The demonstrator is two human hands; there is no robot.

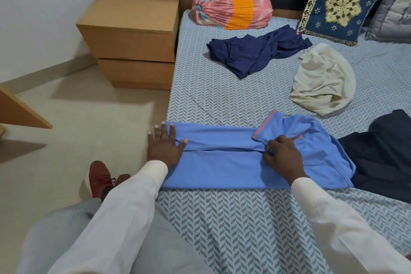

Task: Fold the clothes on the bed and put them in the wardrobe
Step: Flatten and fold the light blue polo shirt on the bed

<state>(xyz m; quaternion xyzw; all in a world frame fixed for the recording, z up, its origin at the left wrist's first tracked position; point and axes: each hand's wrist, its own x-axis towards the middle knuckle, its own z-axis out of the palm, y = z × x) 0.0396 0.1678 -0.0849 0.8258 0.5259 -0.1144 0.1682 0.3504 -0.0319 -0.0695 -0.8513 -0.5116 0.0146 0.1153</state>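
A light blue polo shirt (pixel 224 162) with orange trim lies along the near edge of the bed (pixel 222 218), both sides folded in to a long strip. My left hand (pixel 165 144) rests flat with spread fingers on its left end at the bed's edge. My right hand (pixel 281 153) pinches the folded sleeve near the collar end. Farther back lie a crumpled navy garment (pixel 251 53) and a cream garment (pixel 322 80). A dark garment (pixel 384 158) lies at the right, touching the blue shirt. No wardrobe shows.
A wooden bedside cabinet (pixel 131 38) stands left of the bed on the tiled floor (pixel 89 122). A pink and orange bolster (pixel 231 6), a blue embroidered cushion (pixel 342 2) and a grey pillow (pixel 395 6) sit at the headboard. A wooden corner (pixel 17 111) juts in at far left.
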